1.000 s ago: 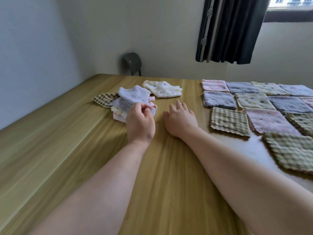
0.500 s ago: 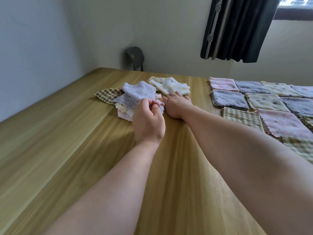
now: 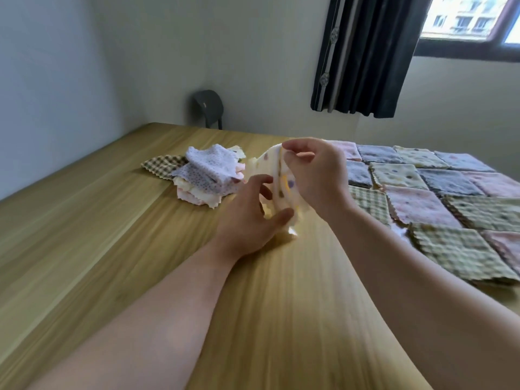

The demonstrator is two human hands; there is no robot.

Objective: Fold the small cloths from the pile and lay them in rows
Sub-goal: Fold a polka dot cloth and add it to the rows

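Up off the pile point(image 3: 205, 175) comes a cream cloth point(image 3: 284, 190), right hand point(image 3: 315, 173) pinching its top, left hand point(image 3: 250, 218) gripping below.

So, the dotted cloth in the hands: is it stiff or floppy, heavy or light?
Probably floppy: the cloth sags and crumples between the right hand and left hand. Likely light, since a fingertip pinch holds its top. Its loose lower corner may swing when moved.
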